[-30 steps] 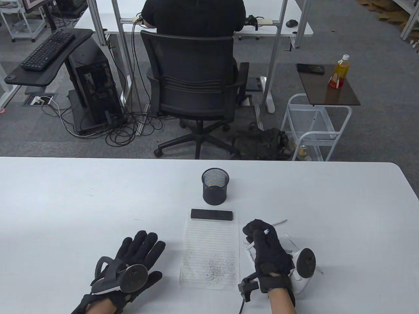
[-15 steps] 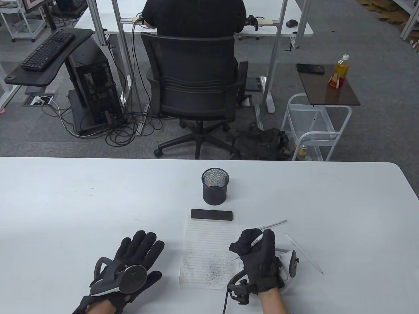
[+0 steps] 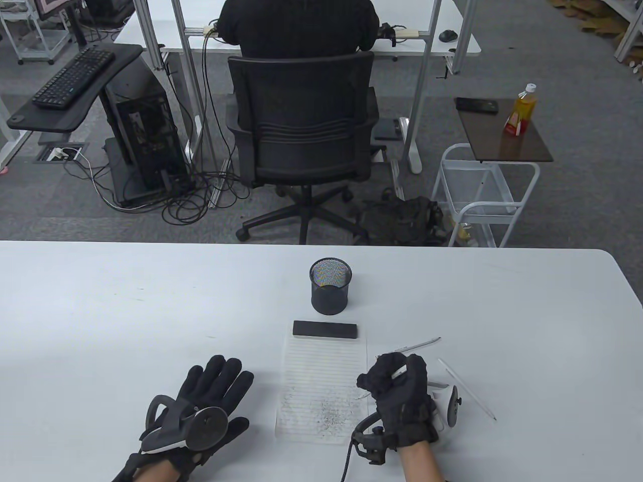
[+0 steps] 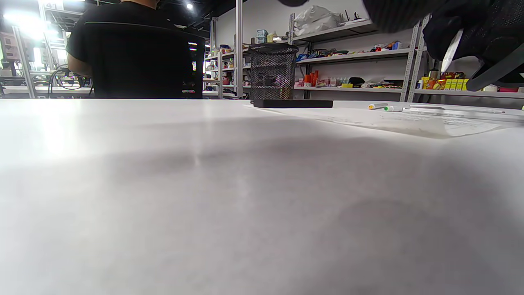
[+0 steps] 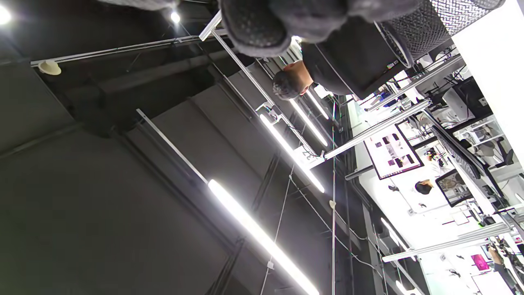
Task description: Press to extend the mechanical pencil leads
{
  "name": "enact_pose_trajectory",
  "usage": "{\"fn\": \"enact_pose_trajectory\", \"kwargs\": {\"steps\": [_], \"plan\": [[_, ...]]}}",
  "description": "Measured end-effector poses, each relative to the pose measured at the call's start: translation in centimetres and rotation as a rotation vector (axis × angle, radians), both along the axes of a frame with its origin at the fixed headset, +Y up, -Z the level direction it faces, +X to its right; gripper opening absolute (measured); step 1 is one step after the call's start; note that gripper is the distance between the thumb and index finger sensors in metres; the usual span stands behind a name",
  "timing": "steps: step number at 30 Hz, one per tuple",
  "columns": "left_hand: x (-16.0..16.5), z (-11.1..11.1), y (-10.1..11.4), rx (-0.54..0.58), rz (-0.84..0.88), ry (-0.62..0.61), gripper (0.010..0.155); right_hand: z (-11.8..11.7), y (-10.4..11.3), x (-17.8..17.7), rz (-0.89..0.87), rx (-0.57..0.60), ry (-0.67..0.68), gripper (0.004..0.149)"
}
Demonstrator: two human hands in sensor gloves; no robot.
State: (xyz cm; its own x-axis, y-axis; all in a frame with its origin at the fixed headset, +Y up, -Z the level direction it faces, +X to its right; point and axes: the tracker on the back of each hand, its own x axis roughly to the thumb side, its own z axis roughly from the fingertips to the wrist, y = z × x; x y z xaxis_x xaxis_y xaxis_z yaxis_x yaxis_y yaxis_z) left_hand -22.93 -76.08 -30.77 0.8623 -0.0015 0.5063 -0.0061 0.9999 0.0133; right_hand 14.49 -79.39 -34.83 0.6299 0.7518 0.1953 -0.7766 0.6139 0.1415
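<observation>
The right hand's [image 3: 399, 396] fingers [image 3: 382, 374] curl tight round a white mechanical pencil [image 3: 399, 372], held over the lined paper's [image 3: 321, 381] three o'clock edge. The left hand [image 3: 201, 406] lies flat on the counter [image 3: 125, 311], fingers spread, at the paper's nine o'clock. Two more pencils [image 3: 464, 387] lie at the right hand's two o'clock.

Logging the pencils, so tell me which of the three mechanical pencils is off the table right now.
The pencil gripped in the right hand; the other two lie on the table beside it.
</observation>
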Motion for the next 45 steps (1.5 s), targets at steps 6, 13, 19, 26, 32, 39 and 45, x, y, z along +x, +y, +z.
{"fn": "enact_pose_trajectory", "kwargs": {"steps": [6, 13, 19, 26, 32, 39, 45], "plan": [[0.0, 0.0, 0.0, 0.0, 0.0, 0.002, 0.083, 0.0, -0.3, 0.0, -0.01, -0.01, 0.001, 0.069], [-0.1, -0.1, -0.1, -0.007, 0.003, 0.004, 0.083, -0.1, -0.4, -0.1, -0.009, -0.001, 0.0, 0.066], [-0.1, -0.1, 0.0, -0.004, 0.005, 0.005, 0.083, -0.2, -0.4, -0.1, 0.019, -0.008, 0.008, 0.061], [-0.1, -0.2, -0.1, -0.01, 0.001, 0.006, 0.083, -0.1, -0.6, -0.2, -0.001, -0.009, -0.008, 0.068], [-0.1, -0.2, -0.2, -0.011, 0.0, 0.007, 0.083, -0.1, -0.7, -0.2, 0.052, -0.019, -0.008, 0.068], [-0.1, -0.2, -0.2, -0.011, -0.001, 0.005, 0.083, -0.2, -1.0, -0.3, 0.108, -0.045, -0.003, 0.065], [-0.1, -0.2, -0.2, -0.014, -0.004, 0.006, 0.083, -0.2, -1.1, -0.1, 0.155, -0.058, -0.023, 0.057]]}}
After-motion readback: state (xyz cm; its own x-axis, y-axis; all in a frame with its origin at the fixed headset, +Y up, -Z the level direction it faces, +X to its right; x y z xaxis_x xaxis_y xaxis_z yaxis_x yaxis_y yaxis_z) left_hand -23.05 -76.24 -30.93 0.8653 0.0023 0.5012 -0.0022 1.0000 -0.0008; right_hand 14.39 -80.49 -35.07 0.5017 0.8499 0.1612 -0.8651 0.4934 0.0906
